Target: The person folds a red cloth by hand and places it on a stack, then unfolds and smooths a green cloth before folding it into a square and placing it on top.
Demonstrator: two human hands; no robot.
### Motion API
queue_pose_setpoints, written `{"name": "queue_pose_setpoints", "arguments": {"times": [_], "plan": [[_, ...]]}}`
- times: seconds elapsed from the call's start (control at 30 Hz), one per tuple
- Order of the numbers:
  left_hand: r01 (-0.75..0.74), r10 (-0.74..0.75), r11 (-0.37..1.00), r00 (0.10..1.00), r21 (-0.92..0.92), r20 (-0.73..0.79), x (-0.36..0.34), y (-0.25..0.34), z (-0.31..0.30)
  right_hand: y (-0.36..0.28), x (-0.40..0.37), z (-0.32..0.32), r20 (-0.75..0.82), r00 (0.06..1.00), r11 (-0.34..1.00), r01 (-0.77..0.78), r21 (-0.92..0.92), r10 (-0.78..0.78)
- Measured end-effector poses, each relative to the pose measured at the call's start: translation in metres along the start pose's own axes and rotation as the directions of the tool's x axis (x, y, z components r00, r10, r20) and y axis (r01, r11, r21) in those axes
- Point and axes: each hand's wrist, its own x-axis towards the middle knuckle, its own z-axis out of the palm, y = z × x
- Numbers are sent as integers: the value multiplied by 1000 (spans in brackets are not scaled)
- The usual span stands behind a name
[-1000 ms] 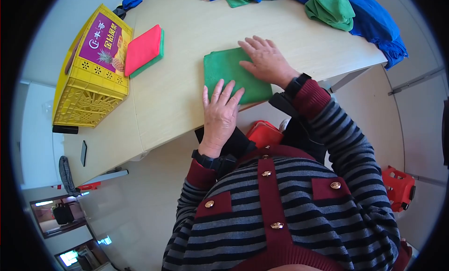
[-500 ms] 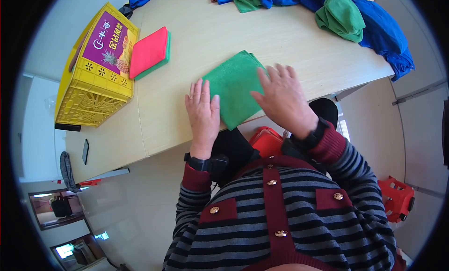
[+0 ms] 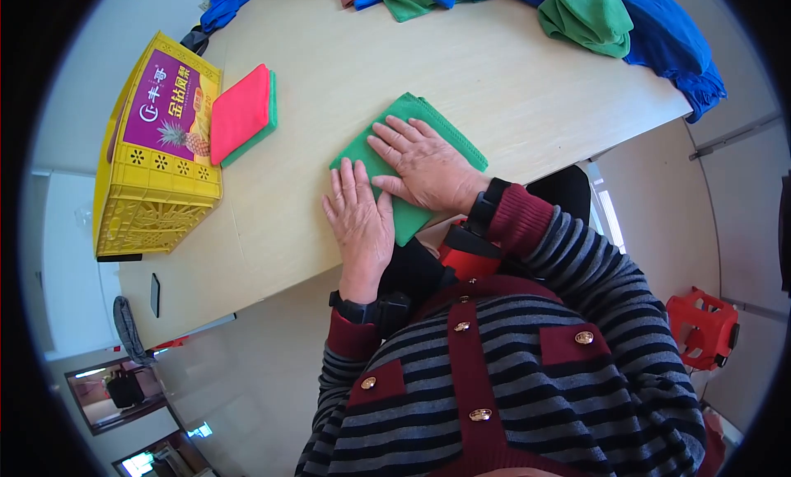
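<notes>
A folded green cloth [image 3: 409, 219] lies at the near edge of the table, one corner reaching over it. My right hand [image 3: 428, 166] rests flat on the cloth, fingers spread and pointing to the upper left. At the cloth's left edge, my left hand [image 3: 361, 222] lies palm down with its fingers stretched out, the fingertips on or right beside the fabric. Both hands are open and grip nothing. To the left, a stack of folded cloths [image 3: 241, 114], red on top and green beneath, sits against the crate.
A yellow plastic crate [image 3: 156, 197] with a purple pineapple label stands on the left of the table [image 3: 329, 57]. Loose blue cloths [image 3: 671, 40] and a crumpled green cloth [image 3: 585, 20] lie at the far right. A phone-like dark slab [image 3: 155, 294] lies near the left edge. A red stool [image 3: 702, 329] stands at right.
My right hand has come down onto the green cloth and moved left, towards my left hand. The camera view has shifted slightly.
</notes>
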Motion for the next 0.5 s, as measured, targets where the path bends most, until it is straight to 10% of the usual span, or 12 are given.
{"name": "queue_pose_setpoints", "arguments": {"times": [0.5], "plan": [[-18, 17, 1000, 999, -18, -49, -4, 0, -6, 39, -16, -31, -37, 937, 930, -349, -113, 347]]}}
